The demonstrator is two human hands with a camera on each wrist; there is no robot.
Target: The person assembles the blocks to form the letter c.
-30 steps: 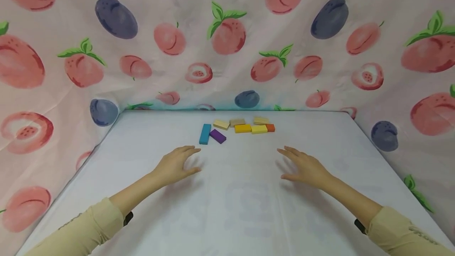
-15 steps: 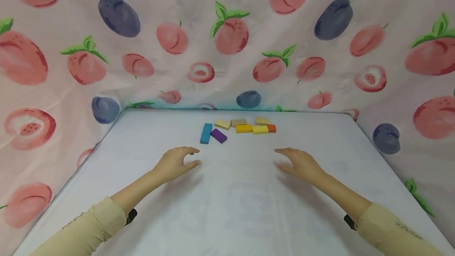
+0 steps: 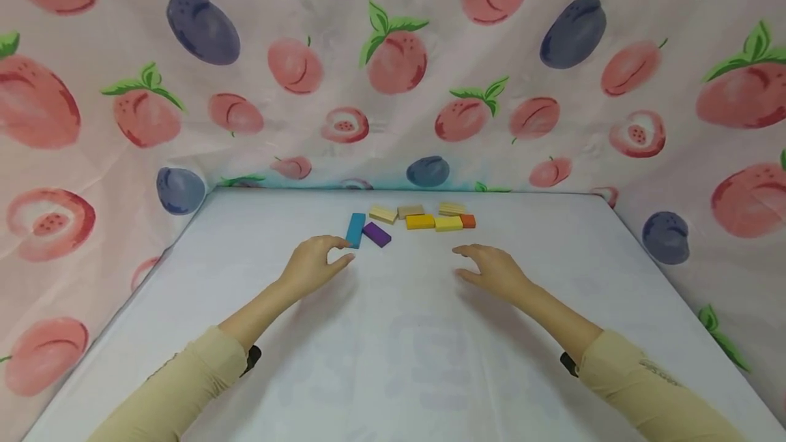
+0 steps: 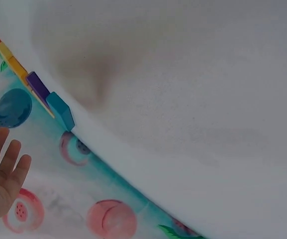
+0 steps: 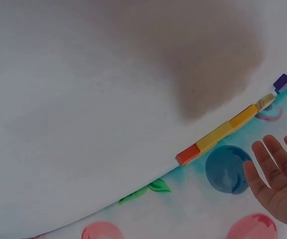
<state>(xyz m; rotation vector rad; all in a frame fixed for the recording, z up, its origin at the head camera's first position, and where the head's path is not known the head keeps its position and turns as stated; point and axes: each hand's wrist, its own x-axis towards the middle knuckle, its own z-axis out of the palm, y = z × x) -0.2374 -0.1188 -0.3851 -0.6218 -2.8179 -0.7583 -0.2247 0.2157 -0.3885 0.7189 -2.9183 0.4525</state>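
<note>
My left hand hovers over the white table with its fingers loosely bent and holding nothing. In the head view its fingertips overlap the near end of a blue block; a purple block lies just right of that. Opposite, my right hand also holds nothing, thumb and fingers apart, on the near side of the yellow block and the orange block. An amber block sits left of the yellow one. Both wrist views show relaxed fingers.
Behind the coloured blocks lie pale wooden blocks: one at left, a browner block, and one at right. A fruit-printed cloth rises along the back edge and sides of the white table.
Both hands have moved forward and inward, closer to each other and to the blocks. Their fingers are bent a little more than before. The blocks stay where they were.
</note>
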